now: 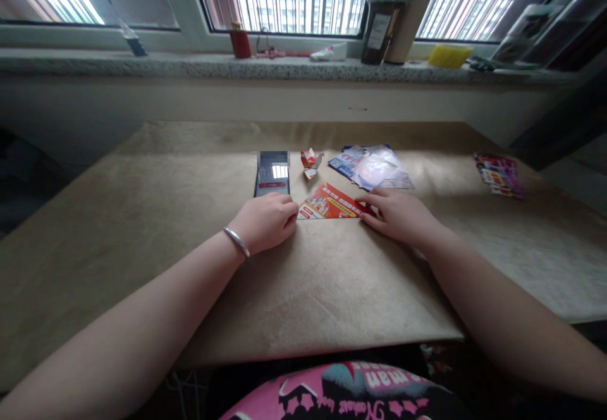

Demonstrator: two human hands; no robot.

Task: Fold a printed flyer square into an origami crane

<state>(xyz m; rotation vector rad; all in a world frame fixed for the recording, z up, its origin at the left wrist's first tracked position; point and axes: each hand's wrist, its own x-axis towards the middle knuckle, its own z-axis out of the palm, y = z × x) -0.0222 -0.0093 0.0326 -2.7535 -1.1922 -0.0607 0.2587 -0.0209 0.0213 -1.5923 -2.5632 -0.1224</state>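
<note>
A red printed sheet of paper (329, 205), folded into a triangle, lies flat on the table with its long edge towards me. My left hand (271, 222), a silver bangle at its wrist, is closed with its fingers curled at the paper's left corner. At the right corner my right hand (396, 214) is closed too, thumb and fingers pinching the paper. Just beyond the sheet stands a small folded paper bird (311, 162) in red and white. A phone (272, 176) lies behind my left hand, its lower end hidden by the fingers.
Blue and pink leaflets (372, 164) are stacked beyond my right hand. More colourful leaflets (499, 174) lie far right on the brown-covered table (308, 293). Behind it, a stone windowsill (190, 69) bears a red container (240, 42), a dark canister (379, 31) and a yellow block (449, 56).
</note>
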